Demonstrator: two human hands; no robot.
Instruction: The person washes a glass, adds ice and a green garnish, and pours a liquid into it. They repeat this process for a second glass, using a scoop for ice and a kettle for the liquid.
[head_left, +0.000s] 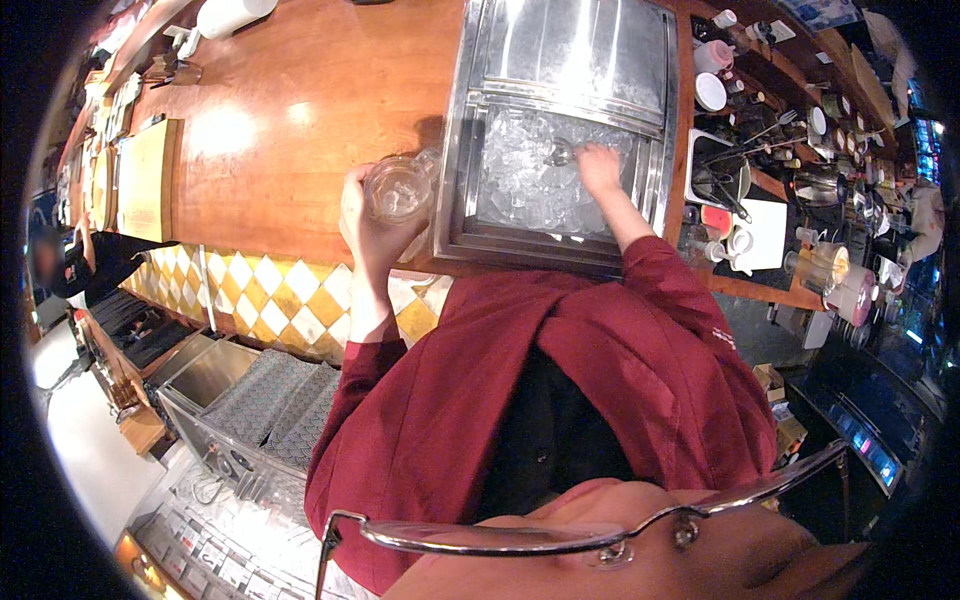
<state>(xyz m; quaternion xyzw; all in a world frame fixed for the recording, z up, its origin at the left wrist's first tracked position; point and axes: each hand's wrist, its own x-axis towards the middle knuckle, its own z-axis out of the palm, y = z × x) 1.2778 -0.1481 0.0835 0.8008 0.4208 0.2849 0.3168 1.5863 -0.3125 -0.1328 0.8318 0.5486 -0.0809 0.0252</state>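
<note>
Metal bin (460, 160) of ice (520, 180), held glass mug (400, 192)

My bare left hand (375, 236) is curving into a rounded grip, its wrist (372, 280) rising steeply from my left forearm (370, 315), which dark-red cloth (368, 360) is partly covering. My bare right hand (602, 170) is reaching slightly farther forward, fingers bending, tips hidden; my right forearm (628, 220), likewise sleeved, is slanting forward and leftward.
</note>
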